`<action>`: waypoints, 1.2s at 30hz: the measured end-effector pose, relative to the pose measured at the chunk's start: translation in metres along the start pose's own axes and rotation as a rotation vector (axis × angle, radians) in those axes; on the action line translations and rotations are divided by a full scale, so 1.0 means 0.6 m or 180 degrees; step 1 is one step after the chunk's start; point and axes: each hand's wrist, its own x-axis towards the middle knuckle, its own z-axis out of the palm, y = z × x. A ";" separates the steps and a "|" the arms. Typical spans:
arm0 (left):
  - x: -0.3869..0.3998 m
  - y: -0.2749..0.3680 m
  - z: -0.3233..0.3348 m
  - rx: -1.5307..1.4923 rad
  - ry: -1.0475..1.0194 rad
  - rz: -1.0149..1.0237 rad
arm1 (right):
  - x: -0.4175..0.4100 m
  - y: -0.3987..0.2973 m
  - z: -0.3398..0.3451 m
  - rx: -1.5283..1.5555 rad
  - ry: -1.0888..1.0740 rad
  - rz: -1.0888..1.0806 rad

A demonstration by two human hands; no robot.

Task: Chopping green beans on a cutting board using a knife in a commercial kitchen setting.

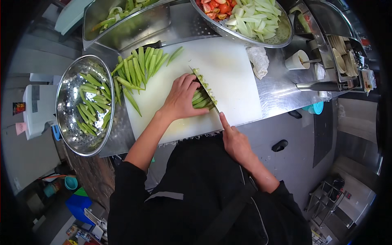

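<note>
My left hand (180, 98) rests on a row of okra pods (200, 99) on the white cutting board (235, 88), its fingers and thumb holding them together. A kitchen knife (211, 96) is in my right hand (235, 139), the index finger stretched along it. The blade crosses the pods near their ends, and small okra caps (209, 89) lie along its right side. Whole okra (137, 67) are heaped at the board's upper left, some over its edge. Behind this heap shows the dark handle of another knife (154, 44).
At left stands a metal colander (61, 101) with okra. A perforated metal bowl (239, 39) of cut tomatoes and pale green slices overhangs the board's far edge. Beyond is a steel tray (141, 29) with green trimmings. A crumpled cloth (258, 61) and white cup (296, 61) stand right.
</note>
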 end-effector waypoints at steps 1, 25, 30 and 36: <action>-0.003 0.011 0.004 0.0006 0.0004 -0.0013 | 0.003 0.005 0.004 0.0083 0.0006 0.0040; -0.133 -0.032 -0.034 0.0445 0.1084 -0.1396 | 0.060 0.056 -0.069 -0.0385 0.1086 -0.0855; -0.150 -0.035 -0.020 0.0211 0.1370 -0.1468 | 0.211 -0.075 -0.166 -0.0136 0.1473 -0.1702; -0.160 -0.033 -0.014 0.0132 0.1585 -0.1456 | 0.425 -0.247 -0.199 0.2287 0.0482 -0.1897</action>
